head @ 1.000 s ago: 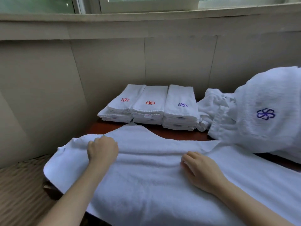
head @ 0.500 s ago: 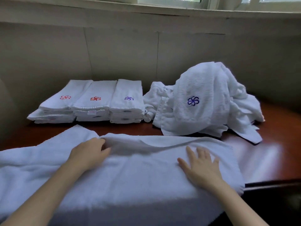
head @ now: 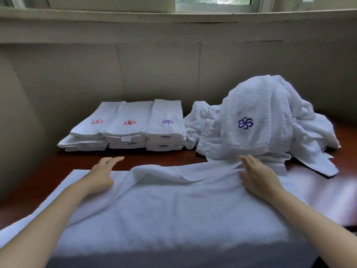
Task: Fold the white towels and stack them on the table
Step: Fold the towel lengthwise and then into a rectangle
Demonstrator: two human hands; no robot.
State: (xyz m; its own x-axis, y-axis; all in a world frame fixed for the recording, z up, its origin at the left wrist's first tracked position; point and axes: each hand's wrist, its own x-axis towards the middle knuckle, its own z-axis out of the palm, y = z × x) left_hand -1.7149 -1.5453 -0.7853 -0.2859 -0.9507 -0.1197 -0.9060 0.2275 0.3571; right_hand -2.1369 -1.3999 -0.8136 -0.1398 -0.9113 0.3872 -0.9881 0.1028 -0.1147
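Observation:
A white towel [head: 173,206] lies spread across the near part of the dark wooden table [head: 154,156], its front edge hanging over the table's edge and its far edge wrinkled. My left hand [head: 103,174] rests on the towel's far left part with fingers straight, reaching past the edge. My right hand [head: 257,176] lies flat on the towel's far right part, fingers spread. Three stacks of folded towels [head: 127,130] with red and purple flower logos stand at the back.
A heap of unfolded white towels [head: 260,122] with a purple logo sits at the back right, touching the spread towel's far edge. A grey wall [head: 154,70] and window sill close off the back. Bare table shows at the far right [head: 345,182].
Both hands slid outward and away from me along the towel, smoothing it; the left hand opened from a fist. The view swung to the right, bringing the heap into full sight.

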